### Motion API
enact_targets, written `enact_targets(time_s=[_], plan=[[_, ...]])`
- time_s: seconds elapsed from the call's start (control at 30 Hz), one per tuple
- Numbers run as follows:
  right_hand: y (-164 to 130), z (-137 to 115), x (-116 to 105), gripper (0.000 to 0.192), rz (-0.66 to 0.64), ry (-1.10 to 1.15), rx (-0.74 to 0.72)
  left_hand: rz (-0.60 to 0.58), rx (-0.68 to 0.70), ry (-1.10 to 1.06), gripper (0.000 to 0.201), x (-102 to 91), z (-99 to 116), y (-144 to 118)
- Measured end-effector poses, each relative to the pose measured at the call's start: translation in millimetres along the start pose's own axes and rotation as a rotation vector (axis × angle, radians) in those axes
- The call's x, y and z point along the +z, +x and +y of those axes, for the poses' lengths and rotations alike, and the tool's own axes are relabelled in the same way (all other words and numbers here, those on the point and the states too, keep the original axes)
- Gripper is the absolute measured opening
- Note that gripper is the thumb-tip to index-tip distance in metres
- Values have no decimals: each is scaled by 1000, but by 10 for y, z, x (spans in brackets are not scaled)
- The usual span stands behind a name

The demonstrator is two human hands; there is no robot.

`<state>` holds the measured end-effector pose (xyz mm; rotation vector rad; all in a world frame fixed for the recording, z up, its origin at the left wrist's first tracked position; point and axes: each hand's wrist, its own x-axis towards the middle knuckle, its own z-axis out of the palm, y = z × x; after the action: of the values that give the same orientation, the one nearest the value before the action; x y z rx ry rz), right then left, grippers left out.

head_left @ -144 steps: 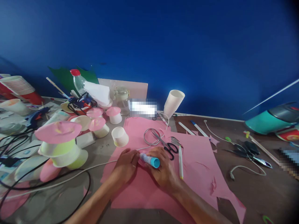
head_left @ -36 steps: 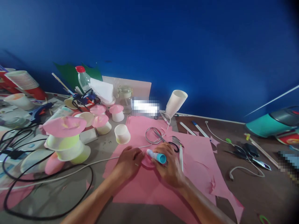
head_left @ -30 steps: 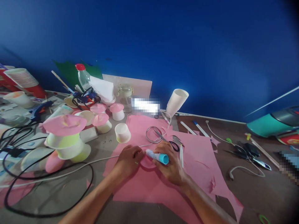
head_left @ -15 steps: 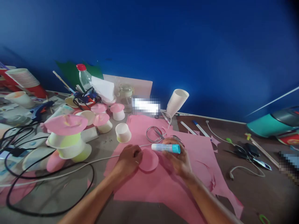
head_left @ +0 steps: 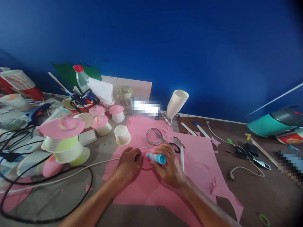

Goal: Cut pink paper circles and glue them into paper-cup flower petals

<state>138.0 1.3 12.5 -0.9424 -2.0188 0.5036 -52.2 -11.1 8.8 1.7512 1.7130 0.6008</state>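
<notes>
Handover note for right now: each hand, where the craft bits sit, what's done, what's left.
Left hand: pressed flat on the pink paper circle, holding it down on the big pink sheet.
Right hand: gripping the glue stick, tip down at the circle.
Nearby: scissors and a white pen just beyond the right hand; open paper cup behind the left.
Done: several cups already wear pink tops.
Left: probably finish gluing, then fit the circle to a cup.

No lettering, brand, number or sign can be read anywhere. The blue-capped glue stick (head_left: 155,157) shows only a blur on its barrel, and two patches on the cluttered table (head_left: 260,192) are pixelated.
</notes>
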Motion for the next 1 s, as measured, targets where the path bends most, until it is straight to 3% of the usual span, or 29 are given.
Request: enact_targets(time_s=[0.4, 0.67, 1.0], plan=[[-11, -26, -44, 8, 58, -198, 69, 23, 10, 34, 20, -7, 41, -8], [16, 21, -84, 13, 45, -2, 5, 6, 35, 6, 40, -66, 72, 4], [56, -19, -143, 19, 70, 81, -127, -66, -18, -145, 37, -139, 131, 24]])
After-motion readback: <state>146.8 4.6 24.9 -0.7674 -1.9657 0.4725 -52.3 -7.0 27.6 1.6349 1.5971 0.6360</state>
